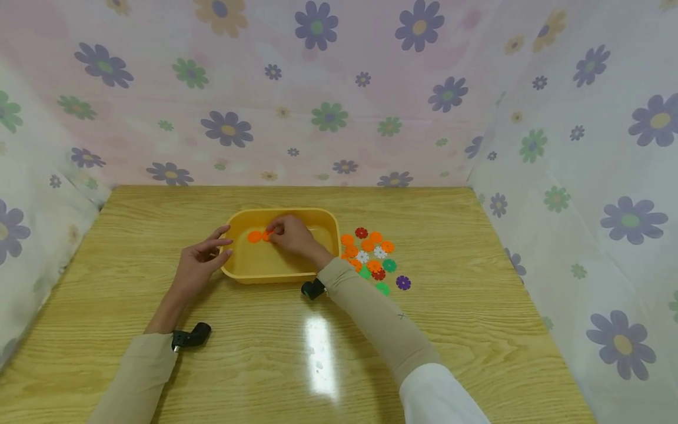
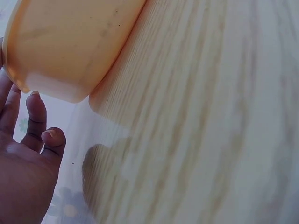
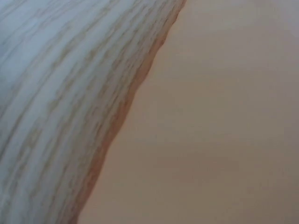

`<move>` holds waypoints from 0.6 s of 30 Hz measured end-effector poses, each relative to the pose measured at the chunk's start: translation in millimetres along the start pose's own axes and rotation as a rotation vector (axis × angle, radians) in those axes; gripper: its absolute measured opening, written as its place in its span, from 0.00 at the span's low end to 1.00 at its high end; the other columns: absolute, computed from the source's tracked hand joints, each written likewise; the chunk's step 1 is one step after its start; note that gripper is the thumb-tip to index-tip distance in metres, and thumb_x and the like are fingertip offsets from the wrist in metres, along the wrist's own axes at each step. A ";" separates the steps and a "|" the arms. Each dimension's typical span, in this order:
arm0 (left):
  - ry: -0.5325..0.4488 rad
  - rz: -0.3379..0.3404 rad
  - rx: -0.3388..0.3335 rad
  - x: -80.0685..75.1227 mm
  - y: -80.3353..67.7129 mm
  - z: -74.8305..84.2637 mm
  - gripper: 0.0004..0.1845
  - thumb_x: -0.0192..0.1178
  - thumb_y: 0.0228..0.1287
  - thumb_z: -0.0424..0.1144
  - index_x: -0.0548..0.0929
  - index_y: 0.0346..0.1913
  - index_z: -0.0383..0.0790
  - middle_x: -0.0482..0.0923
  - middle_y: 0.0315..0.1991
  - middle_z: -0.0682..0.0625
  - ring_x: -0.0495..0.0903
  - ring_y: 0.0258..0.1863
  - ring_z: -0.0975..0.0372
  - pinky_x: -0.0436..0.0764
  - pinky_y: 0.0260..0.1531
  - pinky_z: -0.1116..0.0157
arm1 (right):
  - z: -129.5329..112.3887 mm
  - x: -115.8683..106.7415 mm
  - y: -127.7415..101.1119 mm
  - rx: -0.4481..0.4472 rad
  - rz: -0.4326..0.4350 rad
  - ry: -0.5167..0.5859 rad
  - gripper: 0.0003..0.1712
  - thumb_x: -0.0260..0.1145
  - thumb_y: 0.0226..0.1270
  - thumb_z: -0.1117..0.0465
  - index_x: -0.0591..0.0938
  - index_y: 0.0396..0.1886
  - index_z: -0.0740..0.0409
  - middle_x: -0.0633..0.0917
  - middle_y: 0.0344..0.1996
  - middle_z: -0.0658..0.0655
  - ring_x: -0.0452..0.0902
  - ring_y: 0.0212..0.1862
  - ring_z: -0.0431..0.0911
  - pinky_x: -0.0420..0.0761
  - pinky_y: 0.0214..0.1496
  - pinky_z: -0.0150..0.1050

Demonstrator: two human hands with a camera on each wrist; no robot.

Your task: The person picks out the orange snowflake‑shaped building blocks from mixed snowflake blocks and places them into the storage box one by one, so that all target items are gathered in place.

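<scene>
A yellow plastic basin [image 1: 275, 277] stands on the wooden table. My right hand [image 1: 293, 235] reaches inside it, pinching an orange snowflake disc [image 1: 266, 236] between thumb and fingertips. Beside that piece, on the left, is another orange snowflake disc [image 1: 255, 237]; whether the two are joined I cannot tell. At the basin's left end, my left hand [image 1: 198, 262] touches the rim with loosely bent fingers. The left wrist view shows its fingertips by the basin's rim [image 2: 21, 86], other fingers [image 2: 37, 114] hanging free. Only blurred basin wall [image 3: 210, 116] and table fill the right wrist view.
Right of the basin lie several loose snowflake discs, among them a purple one [image 1: 403, 282], a red one [image 1: 361, 233], a white one [image 1: 380, 252] and a dark green one [image 1: 389, 265]. Flower-patterned cloth [image 1: 328, 147] hangs behind the table [image 1: 450, 294] and along both sides.
</scene>
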State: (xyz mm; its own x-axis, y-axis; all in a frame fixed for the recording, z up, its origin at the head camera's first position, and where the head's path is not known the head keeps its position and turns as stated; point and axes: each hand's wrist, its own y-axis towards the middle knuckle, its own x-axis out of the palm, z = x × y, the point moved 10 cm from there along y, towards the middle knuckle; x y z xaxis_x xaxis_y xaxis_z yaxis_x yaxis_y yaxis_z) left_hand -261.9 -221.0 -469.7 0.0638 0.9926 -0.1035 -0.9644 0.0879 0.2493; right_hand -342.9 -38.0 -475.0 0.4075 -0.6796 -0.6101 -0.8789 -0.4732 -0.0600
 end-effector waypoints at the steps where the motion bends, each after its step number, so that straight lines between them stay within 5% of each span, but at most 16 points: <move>1: -0.003 0.004 -0.004 0.0 0.1 -0.2 0.15 0.62 0.70 0.25 0.80 0.54 0.16 0.76 0.69 0.50 0.72 0.67 0.73 0.73 0.37 0.76 | 0.1 0.2 0.1 0.000 0.000 -0.005 0.09 0.66 0.73 0.64 0.88 0.48 0.59 0.88 0.40 0.55 0.81 0.38 0.43 0.77 0.42 0.31; 18: -0.042 -0.001 0.006 -0.1 1.4 -2.4 0.16 0.61 0.70 0.25 0.78 0.54 0.13 0.75 0.70 0.49 0.72 0.68 0.70 0.73 0.37 0.76 | 3.4 2.8 1.8 0.023 -0.003 -0.018 0.08 0.67 0.73 0.61 0.87 0.48 0.55 0.87 0.39 0.52 0.79 0.38 0.42 0.76 0.43 0.33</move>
State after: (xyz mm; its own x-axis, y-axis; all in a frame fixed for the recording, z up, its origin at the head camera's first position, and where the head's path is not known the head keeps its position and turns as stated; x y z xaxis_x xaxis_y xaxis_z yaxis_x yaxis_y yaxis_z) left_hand -263.8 -221.2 -471.7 0.0753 0.9951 -0.0635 -0.9628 0.0891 0.2552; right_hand -344.1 -38.8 -479.4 0.4058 -0.6680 -0.6238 -0.8832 -0.4622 -0.0796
